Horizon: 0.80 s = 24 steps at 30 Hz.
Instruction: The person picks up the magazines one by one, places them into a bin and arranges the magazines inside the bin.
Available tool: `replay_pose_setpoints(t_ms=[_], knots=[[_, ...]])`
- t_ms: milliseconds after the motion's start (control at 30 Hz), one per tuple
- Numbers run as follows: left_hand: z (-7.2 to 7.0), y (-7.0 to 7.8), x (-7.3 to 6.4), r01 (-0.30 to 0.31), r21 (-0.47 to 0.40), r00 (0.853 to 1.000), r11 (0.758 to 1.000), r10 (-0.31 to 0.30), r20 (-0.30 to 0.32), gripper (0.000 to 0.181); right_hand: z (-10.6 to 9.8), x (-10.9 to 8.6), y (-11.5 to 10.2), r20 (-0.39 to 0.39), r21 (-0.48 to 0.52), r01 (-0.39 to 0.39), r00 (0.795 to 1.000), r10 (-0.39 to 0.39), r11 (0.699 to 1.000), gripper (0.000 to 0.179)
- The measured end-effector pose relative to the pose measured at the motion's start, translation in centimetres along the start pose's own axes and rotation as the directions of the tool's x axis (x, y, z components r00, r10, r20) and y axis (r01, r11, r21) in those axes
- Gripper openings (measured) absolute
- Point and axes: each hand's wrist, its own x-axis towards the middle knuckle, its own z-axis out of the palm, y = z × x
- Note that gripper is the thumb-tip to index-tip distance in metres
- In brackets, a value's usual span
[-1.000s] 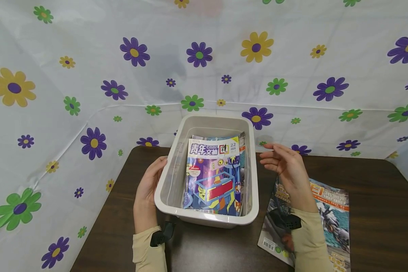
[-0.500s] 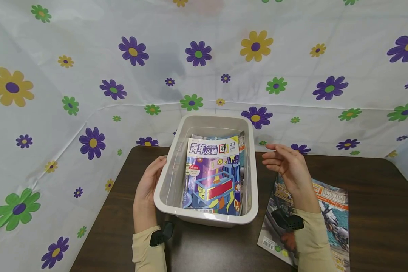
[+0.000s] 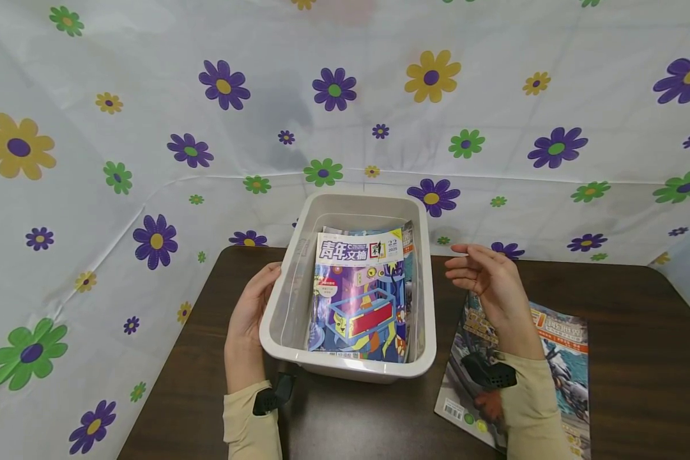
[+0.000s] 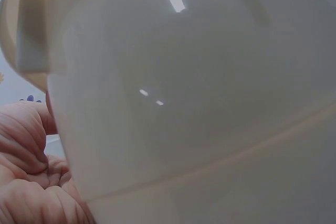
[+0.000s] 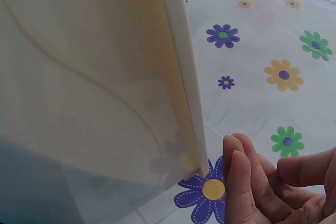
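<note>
A white plastic tub (image 3: 347, 367) stands on the dark table, holding several stacked magazines. The top magazine (image 3: 356, 300) has a purple, colourful cover with a red box. My left hand (image 3: 252, 319) is along the tub's left side, its fingertips right at the rim; in the left wrist view, the tub's wall (image 4: 184, 140) hides part of the fingers. To the tub's right, my right hand (image 3: 491, 287) is raised with loosely bent fingers and holds nothing. In the right wrist view, a gap shows between the fingers (image 5: 240, 187) and the tub's rim (image 5: 181, 61).
Another magazine (image 3: 566, 377) lies on the table at the right, partly under my right forearm. The wood-look table (image 3: 638, 358) extends to both sides. Behind it hangs a white sheet (image 3: 368, 147) printed with flowers.
My right hand has shifted slightly right, farther from the tub. The left hand, the tub and the magazines keep their places; the whole view drifts a little.
</note>
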Motion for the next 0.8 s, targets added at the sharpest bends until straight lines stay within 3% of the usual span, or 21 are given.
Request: replay_pose_setpoints(t_ms=[267,567,800], knots=[[0.0,0.0,-0.1,-0.013,-0.002,1.0,1.0,0.013,0.016,0.024,-0.2,-0.2,-0.1,-0.032,-0.013,-0.017,0.999,0.017,1.0,0.03],[-0.1,0.0,0.1,-0.002,-0.013,1.0,1.0,0.002,0.002,0.026,-0.6,-0.4,-0.1,-0.023,-0.029,-0.014,1.0,0.013,0.999,0.029],[-0.1,0.0,0.1,0.0,-0.03,1.0,1.0,0.001,0.026,0.028,-1.2,-0.6,-0.1,-0.002,-0.009,-0.003,1.0,0.003,1.0,0.03]])
